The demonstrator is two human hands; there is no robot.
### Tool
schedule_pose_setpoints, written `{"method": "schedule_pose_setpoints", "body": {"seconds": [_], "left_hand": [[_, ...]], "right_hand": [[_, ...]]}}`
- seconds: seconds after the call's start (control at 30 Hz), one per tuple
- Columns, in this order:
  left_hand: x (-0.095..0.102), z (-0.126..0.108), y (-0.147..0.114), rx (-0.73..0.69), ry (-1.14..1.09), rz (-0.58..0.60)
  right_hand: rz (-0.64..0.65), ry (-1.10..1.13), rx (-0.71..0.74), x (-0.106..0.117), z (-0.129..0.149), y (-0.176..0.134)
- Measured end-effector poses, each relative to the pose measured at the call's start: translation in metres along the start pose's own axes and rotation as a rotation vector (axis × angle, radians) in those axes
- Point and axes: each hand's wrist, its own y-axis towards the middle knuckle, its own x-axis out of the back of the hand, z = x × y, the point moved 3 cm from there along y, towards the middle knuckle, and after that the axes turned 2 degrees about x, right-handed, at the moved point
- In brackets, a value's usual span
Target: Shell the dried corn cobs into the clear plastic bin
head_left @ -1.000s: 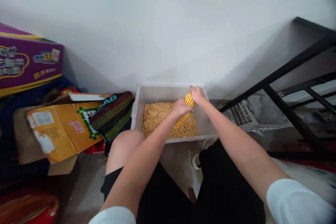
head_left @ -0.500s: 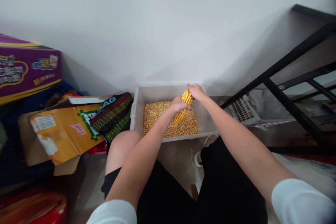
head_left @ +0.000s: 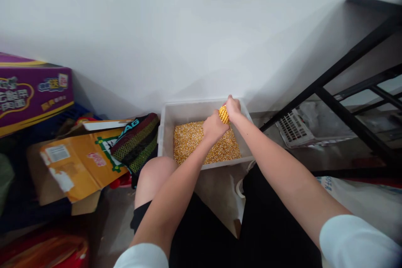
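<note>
Both of my hands are wrapped round a yellow ear of corn (head_left: 224, 114) above a whitish plastic bin (head_left: 161, 142). My left hand (head_left: 214, 127) grips the near part, and its fingers hide most of that end. At the far end my right hand (head_left: 233, 108) is closed on the corn, close to the bin's back right corner. Between the hands a short stretch of kernel rows shows. Loose corn kernels (head_left: 190, 140) cover the bin's floor below.
A white wall (head_left: 201, 42) rises behind the bin. On the left lie a mesh bag (head_left: 136, 142), an orange carton (head_left: 84, 163) and a purple box (head_left: 34, 92). A black metal frame (head_left: 339, 115) and a white plastic basket (head_left: 295, 127) stand on the right.
My left hand has slid up the ear toward my right hand and now covers its lower part, which showed before. My right hand has turned slightly. The view has shifted a little.
</note>
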Motion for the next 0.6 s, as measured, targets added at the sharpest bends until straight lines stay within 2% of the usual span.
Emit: {"method": "schedule_pose_setpoints", "body": {"seconds": [0.07, 0.33, 0.53, 0.6], "left_hand": [[0.000, 0.004, 0.001, 0.012, -0.020, 0.023], [-0.010, 0.011, 0.005, -0.025, -0.218, 0.041], [-0.023, 0.009, 0.015, -0.080, -0.390, 0.155], [-0.022, 0.006, 0.016, -0.091, -0.382, 0.134]], "right_hand": [[-0.030, 0.055, -0.085, 0.000, -0.004, -0.002], [0.048, 0.053, 0.021, 0.003, -0.001, -0.005], [0.071, 0.028, 0.037, 0.014, -0.004, -0.002], [0.094, 0.074, 0.030, 0.016, -0.004, 0.000]]}}
